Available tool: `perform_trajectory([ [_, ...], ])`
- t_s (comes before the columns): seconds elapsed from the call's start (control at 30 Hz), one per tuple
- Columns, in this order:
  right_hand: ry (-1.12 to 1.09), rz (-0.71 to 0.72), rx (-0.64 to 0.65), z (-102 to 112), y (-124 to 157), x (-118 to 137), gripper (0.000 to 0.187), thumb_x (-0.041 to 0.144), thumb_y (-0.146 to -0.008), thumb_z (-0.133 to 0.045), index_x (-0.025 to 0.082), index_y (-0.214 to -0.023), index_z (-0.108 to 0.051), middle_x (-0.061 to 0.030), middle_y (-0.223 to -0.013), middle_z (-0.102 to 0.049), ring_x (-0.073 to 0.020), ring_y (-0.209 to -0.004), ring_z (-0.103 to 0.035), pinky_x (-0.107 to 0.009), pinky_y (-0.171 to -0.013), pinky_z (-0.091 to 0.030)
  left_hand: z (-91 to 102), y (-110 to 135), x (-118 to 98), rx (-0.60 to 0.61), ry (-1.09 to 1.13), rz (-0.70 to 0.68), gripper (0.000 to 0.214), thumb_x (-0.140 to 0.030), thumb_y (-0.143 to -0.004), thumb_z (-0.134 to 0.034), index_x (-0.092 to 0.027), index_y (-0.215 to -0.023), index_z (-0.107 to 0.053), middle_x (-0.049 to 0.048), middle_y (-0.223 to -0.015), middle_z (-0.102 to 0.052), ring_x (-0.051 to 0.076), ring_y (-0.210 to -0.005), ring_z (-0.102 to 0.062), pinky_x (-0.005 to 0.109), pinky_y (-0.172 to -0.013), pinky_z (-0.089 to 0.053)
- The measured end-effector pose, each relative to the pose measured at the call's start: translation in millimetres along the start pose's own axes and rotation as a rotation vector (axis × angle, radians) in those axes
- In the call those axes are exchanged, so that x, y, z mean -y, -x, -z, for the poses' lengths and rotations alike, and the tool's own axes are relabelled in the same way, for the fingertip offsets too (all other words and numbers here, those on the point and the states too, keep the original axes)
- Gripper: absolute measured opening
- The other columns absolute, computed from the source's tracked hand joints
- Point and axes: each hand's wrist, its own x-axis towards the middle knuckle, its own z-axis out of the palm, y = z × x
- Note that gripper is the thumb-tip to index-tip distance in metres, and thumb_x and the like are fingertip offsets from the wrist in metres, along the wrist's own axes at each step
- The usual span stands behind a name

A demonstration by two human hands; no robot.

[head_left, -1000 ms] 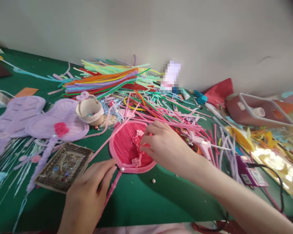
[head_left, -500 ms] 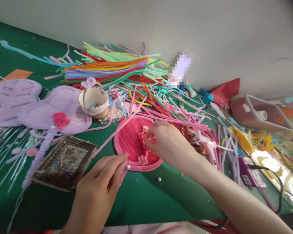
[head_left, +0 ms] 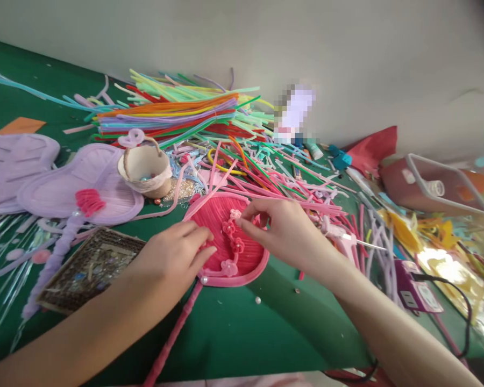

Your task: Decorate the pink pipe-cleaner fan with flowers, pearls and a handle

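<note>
A round pink hand fan (head_left: 215, 215) made of pipe cleaners lies on the green table, its wrapped pink handle (head_left: 173, 333) pointing toward me. A curved row of small pink flowers (head_left: 237, 245) with pearl centres runs across its face. Over the fan's left side is my left hand (head_left: 181, 250), thumb and fingers apart, with nothing visible in it. At the upper end of the row, my right hand (head_left: 270, 223) has thumb and forefinger pinched together beside a light pink flower (head_left: 234, 214). Whatever may be between those fingertips is too small to make out.
Left are lilac fans (head_left: 100, 177), a paper cup (head_left: 145, 172) and a cardboard tray of beads (head_left: 92, 269). Pipe cleaners (head_left: 169, 115) pile up behind. At right are a glue gun (head_left: 342, 239), a corded purple box (head_left: 417, 285) and a plastic bin (head_left: 447, 183). A loose pearl (head_left: 258, 300) lies in front.
My left hand has left the fan's handle joint and moved up over its left side, fingers spreading. My right hand's pinch has shifted slightly up toward the top flower. The handle now shows.
</note>
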Motion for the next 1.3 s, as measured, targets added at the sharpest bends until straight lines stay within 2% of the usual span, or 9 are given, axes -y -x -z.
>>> perform_trajectory([
  [0.07, 0.191, -0.030, -0.003, -6.6, -1.1, 1.8, 0.008, 0.025, -0.080, -0.068, 0.017, -0.079, -0.069, -0.0034, -0.077, -0.073, -0.0156, -0.066, -0.063, -0.027, -0.061, -0.040, -2.6, -6.0, 5.9, 0.067, 0.021, 0.067, 0.018, -0.022, -0.094, -0.053, -0.017, -0.085, -0.068, 0.0020, -0.078, -0.068, 0.016, -0.067, -0.065, 0.028, -0.062, -0.049],
  [0.2, 0.299, -0.054, 0.073, -17.2, -5.1, 2.5, 0.009, 0.025, -0.078, -0.069, 0.017, -0.080, -0.073, -0.0063, -0.080, -0.075, -0.0200, -0.073, -0.068, -0.028, -0.063, -0.041, -6.9, -6.8, 7.3, 0.064, 0.076, 0.130, 0.015, -0.026, -0.092, -0.055, -0.019, -0.086, -0.067, 0.0005, -0.079, -0.066, 0.015, -0.065, -0.062, 0.027, -0.060, -0.046],
  [0.37, 0.239, -0.025, 0.081, -16.5, -6.2, 1.3, 0.011, 0.015, -0.078, -0.063, 0.019, -0.079, -0.073, -0.0023, -0.079, -0.076, -0.0168, -0.072, -0.067, -0.025, -0.066, -0.042, -6.4, -6.0, 3.7, 0.067, 0.064, 0.110, 0.020, -0.025, -0.094, -0.051, -0.019, -0.085, -0.067, 0.0017, -0.080, -0.067, 0.015, -0.069, -0.062, 0.028, -0.065, -0.047],
  [0.5, 0.218, 0.004, 0.017, -11.2, -3.6, 0.1, 0.009, 0.018, -0.079, -0.062, 0.019, -0.079, -0.072, -0.0003, -0.074, -0.073, -0.0106, -0.052, -0.054, -0.025, -0.057, -0.036, -7.4, -7.6, 3.8, 0.038, 0.013, 0.051, 0.026, -0.027, -0.096, -0.045, -0.019, -0.086, -0.068, 0.0032, -0.085, -0.068, 0.017, -0.074, -0.065, 0.030, -0.070, -0.049],
  [0.6, 0.229, 0.008, -0.015, -6.2, -3.4, -2.9, 0.009, 0.017, -0.079, -0.062, 0.018, -0.078, -0.071, 0.0008, -0.072, -0.072, -0.0092, -0.050, -0.049, -0.024, -0.056, -0.035, -9.3, -7.6, 3.9, 0.019, -0.006, 0.048, 0.026, -0.026, -0.097, -0.045, -0.018, -0.087, -0.068, 0.0037, -0.084, -0.068, 0.017, -0.072, -0.065, 0.030, -0.067, -0.049],
  [0.87, 0.254, 0.008, -0.030, 0.8, -0.1, -7.6, 0.013, 0.018, -0.083, -0.063, 0.019, -0.084, -0.075, -0.0021, -0.081, -0.076, -0.0154, -0.066, -0.065, -0.026, -0.062, -0.041, -17.0, -13.0, 2.4, 0.074, -0.009, 0.189, 0.022, -0.029, -0.095, -0.052, -0.020, -0.105, -0.069, 0.0042, -0.098, -0.069, 0.019, -0.082, -0.069, 0.032, -0.075, -0.053],
  [0.93, 0.245, 0.008, -0.006, -3.5, 0.9, -6.4, 0.011, 0.020, -0.082, -0.065, 0.019, -0.085, -0.075, -0.0027, -0.083, -0.077, -0.0169, -0.069, -0.067, -0.026, -0.064, -0.043, -17.4, -16.7, -0.1, 0.107, -0.035, 0.221, 0.020, -0.029, -0.094, -0.053, -0.021, -0.104, -0.070, 0.0033, -0.097, -0.070, 0.019, -0.083, -0.069, 0.030, -0.074, -0.053],
  [1.07, 0.221, 0.026, 0.027, -14.5, -2.6, -5.9, 0.011, 0.021, -0.079, -0.070, 0.019, -0.088, -0.075, -0.0040, -0.091, -0.078, -0.0214, -0.082, -0.071, -0.028, -0.071, -0.046, -17.1, -23.0, -6.6, 0.142, -0.124, 0.280, 0.015, -0.027, -0.093, -0.055, -0.021, -0.093, -0.069, 0.0018, -0.092, -0.070, 0.018, -0.079, -0.068, 0.027, -0.062, -0.048],
  [1.3, 0.202, 0.001, 0.078, -20.2, -12.5, -7.5, 0.013, 0.014, -0.076, -0.064, 0.018, -0.083, -0.074, -0.0035, -0.084, -0.077, -0.0202, -0.079, -0.071, -0.028, -0.070, -0.045, -16.3, -27.4, -11.6, 0.194, -0.168, 0.331, 0.014, -0.026, -0.093, -0.056, -0.020, -0.087, -0.067, 0.0012, -0.087, -0.068, 0.017, -0.075, -0.065, 0.026, -0.055, -0.038],
])
